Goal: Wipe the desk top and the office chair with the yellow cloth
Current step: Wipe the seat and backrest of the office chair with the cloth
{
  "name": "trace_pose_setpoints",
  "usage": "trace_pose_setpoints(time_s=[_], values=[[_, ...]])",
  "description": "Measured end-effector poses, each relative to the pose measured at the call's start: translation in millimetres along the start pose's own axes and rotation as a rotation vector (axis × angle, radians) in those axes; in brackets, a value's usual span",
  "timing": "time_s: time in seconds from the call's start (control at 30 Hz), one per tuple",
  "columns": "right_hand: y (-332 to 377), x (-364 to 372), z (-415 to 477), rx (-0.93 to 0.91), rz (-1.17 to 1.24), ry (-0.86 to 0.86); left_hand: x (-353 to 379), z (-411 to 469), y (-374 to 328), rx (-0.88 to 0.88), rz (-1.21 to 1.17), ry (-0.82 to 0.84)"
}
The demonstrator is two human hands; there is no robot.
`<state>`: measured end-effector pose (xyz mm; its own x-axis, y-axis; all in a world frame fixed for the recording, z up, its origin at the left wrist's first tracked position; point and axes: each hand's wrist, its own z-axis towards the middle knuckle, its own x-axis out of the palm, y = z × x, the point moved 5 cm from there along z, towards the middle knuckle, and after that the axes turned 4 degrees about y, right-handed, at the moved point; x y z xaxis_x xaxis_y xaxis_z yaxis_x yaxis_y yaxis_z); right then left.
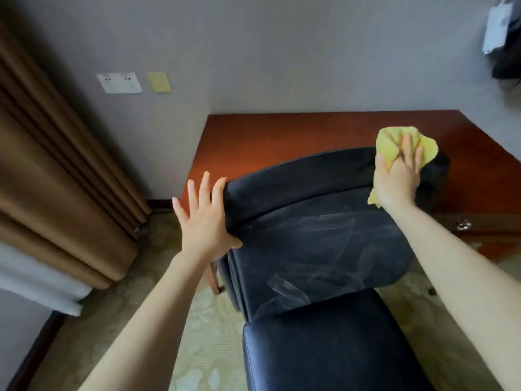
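Leather, dark navy and smooth, covers the padded office chair [310, 249], which stands directly ahead of both arms, with its seat nearest and its backrest beyond. The right grip [397, 176] is released: its palm lies flat and its fingers [407, 148] are straight and spread, pressing the crumpled yellow cloth [387, 142] onto the top edge of the backrest at its right end. The cloth bunches out beyond the fingertips, and a corner of it hangs beside the wrist of that grip. The left grip [205, 221] is released too, with its fingers splayed and straight. Its palm lies against the left end of the backrest top, and the thumb touches the front face of the padding just below. Between the two grips runs the rolled top of the backrest. Below them its face carries pale smeared streaks.

Beyond both grips, past the chair, lies the red-brown wooden desk [282, 134], its top set into a corner of grey wall. Just right of the right forearm, a small metal drawer knob [463, 224] shows on the desk front. Well to the left of the left grip hangs a pleated brown curtain [56, 179]. Above that grip, on the wall, a white socket plate [119, 83] and a pale yellow plate [159, 82] sit side by side. Pale patterned carpet [208, 334] lies under the left forearm.
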<state>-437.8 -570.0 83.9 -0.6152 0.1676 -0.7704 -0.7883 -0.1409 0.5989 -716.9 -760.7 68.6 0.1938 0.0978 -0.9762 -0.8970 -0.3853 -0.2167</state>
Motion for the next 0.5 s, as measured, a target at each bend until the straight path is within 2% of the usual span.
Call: trace_pose_setpoints(time_s=[0.07,0.17,0.37,0.5], values=[[-3.4,-3.3,14.8,0.045,-0.023,0.063,-0.8,-6.0,-5.9,-0.092,-0.062,0.022],[5.6,5.9,13.5,0.029,0.003,0.117,-1.5,-10.8,-2.3,-0.129,-0.034,0.075],[76.3,44.6,-34.6,-0.388,-0.068,0.265,-5.0,-36.7,19.3,-0.205,-0.035,0.082],[124.8,72.5,-85.2,-0.642,-0.163,0.293,-3.0,-37.8,23.5,-0.197,-0.051,0.051]])
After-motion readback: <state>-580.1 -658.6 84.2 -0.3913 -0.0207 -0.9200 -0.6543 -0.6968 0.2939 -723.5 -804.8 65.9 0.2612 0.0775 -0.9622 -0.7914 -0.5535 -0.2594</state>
